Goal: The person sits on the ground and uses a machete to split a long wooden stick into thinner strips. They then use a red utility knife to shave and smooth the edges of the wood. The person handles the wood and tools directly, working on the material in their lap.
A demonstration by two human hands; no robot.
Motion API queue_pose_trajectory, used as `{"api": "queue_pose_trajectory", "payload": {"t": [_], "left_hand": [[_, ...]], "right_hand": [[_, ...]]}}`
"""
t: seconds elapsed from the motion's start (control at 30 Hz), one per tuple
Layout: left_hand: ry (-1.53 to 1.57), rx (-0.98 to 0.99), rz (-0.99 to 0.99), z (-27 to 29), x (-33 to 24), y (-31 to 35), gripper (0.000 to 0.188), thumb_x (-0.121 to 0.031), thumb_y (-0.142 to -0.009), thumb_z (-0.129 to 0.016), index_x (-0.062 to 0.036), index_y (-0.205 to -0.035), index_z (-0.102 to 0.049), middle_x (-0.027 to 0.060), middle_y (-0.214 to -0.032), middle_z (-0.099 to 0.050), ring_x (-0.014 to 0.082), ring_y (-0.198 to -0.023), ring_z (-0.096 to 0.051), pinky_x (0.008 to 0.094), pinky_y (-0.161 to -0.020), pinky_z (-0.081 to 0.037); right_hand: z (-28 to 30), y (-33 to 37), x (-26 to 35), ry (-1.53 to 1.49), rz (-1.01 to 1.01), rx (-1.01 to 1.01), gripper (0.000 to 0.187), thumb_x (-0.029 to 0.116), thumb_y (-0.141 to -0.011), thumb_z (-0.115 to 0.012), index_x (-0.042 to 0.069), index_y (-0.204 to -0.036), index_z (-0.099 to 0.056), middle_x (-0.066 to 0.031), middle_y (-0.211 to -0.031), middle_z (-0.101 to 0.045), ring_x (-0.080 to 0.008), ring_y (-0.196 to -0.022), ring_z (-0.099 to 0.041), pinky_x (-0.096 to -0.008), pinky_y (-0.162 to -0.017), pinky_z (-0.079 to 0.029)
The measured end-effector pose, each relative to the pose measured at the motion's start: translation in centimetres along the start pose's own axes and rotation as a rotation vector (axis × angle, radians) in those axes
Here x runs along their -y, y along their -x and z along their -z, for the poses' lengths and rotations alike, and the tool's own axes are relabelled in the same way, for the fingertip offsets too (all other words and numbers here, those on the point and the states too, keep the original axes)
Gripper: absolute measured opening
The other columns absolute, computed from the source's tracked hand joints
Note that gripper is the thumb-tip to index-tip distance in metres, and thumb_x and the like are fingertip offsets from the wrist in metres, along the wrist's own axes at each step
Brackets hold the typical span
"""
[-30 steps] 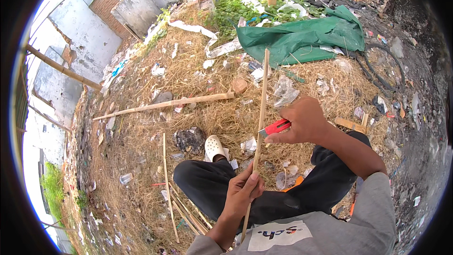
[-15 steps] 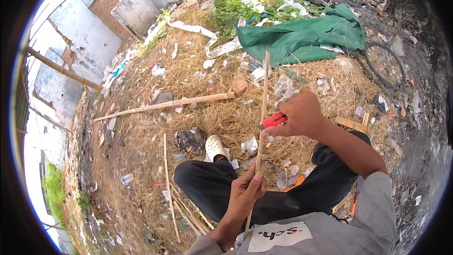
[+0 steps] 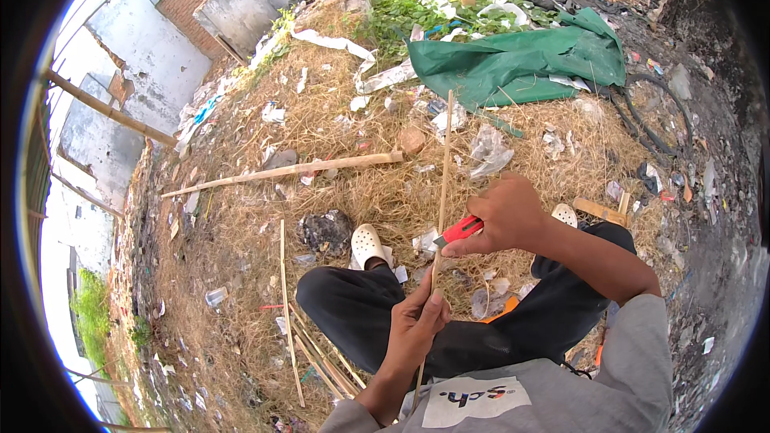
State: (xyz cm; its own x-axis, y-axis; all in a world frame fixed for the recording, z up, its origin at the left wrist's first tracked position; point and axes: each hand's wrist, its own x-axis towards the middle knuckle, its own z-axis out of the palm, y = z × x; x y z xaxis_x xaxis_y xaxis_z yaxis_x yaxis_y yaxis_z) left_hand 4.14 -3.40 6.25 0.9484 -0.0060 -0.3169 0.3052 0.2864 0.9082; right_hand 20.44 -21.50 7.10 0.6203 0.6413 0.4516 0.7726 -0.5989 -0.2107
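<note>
A long, thin bamboo strip (image 3: 444,167) stands almost upright before me, its lower end running down past my lap. My left hand (image 3: 419,319) is closed around its lower part, thumb on top. In my right hand (image 3: 505,220) is a red utility knife (image 3: 461,230), gripped in a fist. The knife's tip meets the strip a little above my left hand. The rest of its handle is hidden inside my fingers.
Several cut bamboo strips (image 3: 325,361) lie at my left knee, beside a single thin strip (image 3: 289,313). Ahead lies a thicker bamboo piece (image 3: 297,168). A dark lump (image 3: 325,232) sits by my shoe (image 3: 368,245). Farther off is a green tarp (image 3: 521,64) on littered dry grass.
My right hand and the knife have slid down along the strip, closer to my left hand. The left hand keeps its grip. My right shoe has come into view.
</note>
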Motion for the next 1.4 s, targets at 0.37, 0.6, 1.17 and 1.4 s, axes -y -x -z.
{"api": "queue_pose_trajectory", "payload": {"t": [0.37, 0.6, 1.17, 1.4], "left_hand": [[-0.037, 0.040, 0.085, -0.2, 1.0, 1.3, 0.048, -0.016, -0.100, -0.051, -0.0015, -0.144, -0.038, -0.0023, -0.070, -0.048, 0.0033, -0.058, -0.038, 0.0177, -0.051, -0.029], [-0.132, 0.056, 0.035, 0.7, 2.6, 1.8, 0.048, -0.016, -0.101, -0.050, -0.0006, -0.144, -0.037, -0.0017, -0.073, -0.050, 0.0038, -0.065, -0.044, 0.0180, -0.056, -0.035], [0.167, 0.156, 0.072, 2.4, 0.4, -0.2, 0.037, -0.024, -0.104, -0.039, 0.0019, -0.129, -0.046, 0.0076, -0.062, -0.056, 0.0078, -0.037, -0.038, 0.0213, -0.040, -0.034], [0.264, 0.273, 0.036, 2.2, -0.1, -1.7, 0.032, -0.029, -0.104, -0.038, -0.0009, -0.117, -0.049, 0.0049, -0.059, -0.053, 0.0068, -0.034, -0.035, 0.0201, -0.038, -0.033]], "right_hand": [[0.7, -1.9, -5.0, 0.140, -0.188, -0.110, 0.074, 0.081, -0.068, -0.057, 0.009, -0.050, -0.061, -0.0075, -0.038, -0.046, -0.0266, -0.037, -0.052, -0.0372, -0.042, -0.042], [-0.2, -2.1, -6.1, 0.210, -0.242, -0.147, 0.076, 0.082, -0.069, -0.056, 0.008, -0.051, -0.061, -0.0077, -0.041, -0.048, -0.0259, -0.038, -0.052, -0.0372, -0.042, -0.042], [1.2, -0.6, -3.6, -0.095, -0.264, -0.063, 0.067, 0.074, -0.072, -0.061, 0.009, -0.053, -0.059, -0.0090, -0.045, -0.048, -0.0292, -0.045, -0.053, -0.0398, -0.048, -0.042], [0.0, -0.1, 0.1, -0.097, 0.032, -0.015, 0.070, 0.077, -0.063, -0.065, 0.011, -0.048, -0.052, -0.0059, -0.041, -0.043, -0.0259, -0.039, -0.047, -0.0374, -0.044, -0.036]]}}
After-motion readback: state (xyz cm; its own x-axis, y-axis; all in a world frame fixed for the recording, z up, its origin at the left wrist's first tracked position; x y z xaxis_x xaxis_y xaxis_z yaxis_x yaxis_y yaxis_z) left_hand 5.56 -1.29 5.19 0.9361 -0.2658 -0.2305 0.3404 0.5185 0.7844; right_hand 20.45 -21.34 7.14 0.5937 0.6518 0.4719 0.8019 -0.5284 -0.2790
